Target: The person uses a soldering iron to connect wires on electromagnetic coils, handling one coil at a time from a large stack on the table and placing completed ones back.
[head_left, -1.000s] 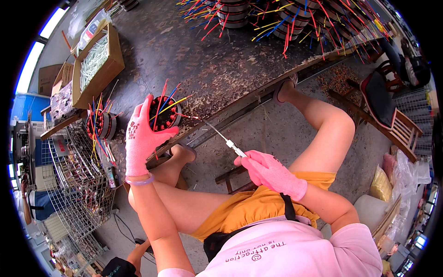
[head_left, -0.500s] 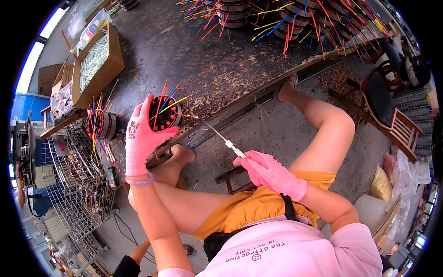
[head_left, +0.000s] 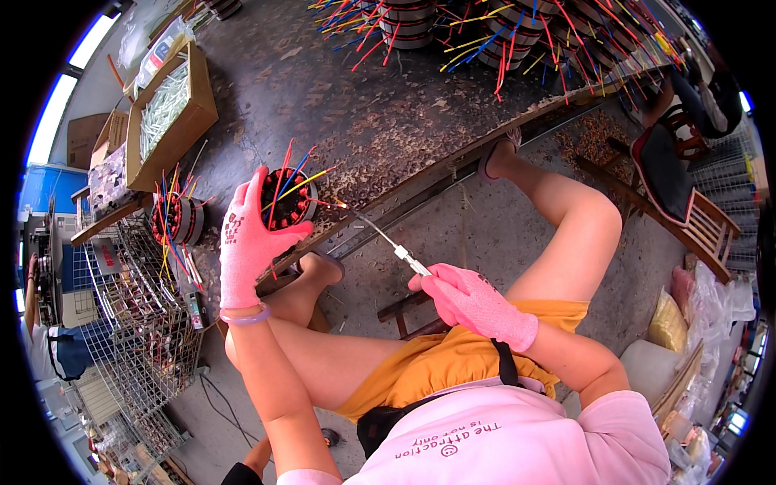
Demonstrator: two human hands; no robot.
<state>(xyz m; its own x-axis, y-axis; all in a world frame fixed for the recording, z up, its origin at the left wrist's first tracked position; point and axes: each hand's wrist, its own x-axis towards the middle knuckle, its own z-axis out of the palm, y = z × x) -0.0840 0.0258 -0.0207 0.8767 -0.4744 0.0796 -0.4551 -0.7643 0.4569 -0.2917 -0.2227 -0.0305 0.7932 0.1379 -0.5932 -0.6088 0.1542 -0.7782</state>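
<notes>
Over the last second a bright orange spot has grown at the lead's tip, the black sleeve [head_left: 240, 475] of a co-worker has slid lower, and both gloved hands have barely moved. That steadiness suggests the lead and tool are being kept together on purpose, with heat at the joint.

Nearest, the right hand [head_left: 477, 303] has its fingers closed on the white handle of the tool [head_left: 411, 261], whose thin stem reaches the lead [head_left: 327, 203]. The left hand [head_left: 249, 234] cups the wound core [head_left: 288, 212] between thumb and fingers, near the edge of the table [head_left: 323, 113]. A second core [head_left: 187, 221] sits left of it; beyond are a box [head_left: 194, 121] of white sticks and stacked cores [head_left: 410, 29].
</notes>
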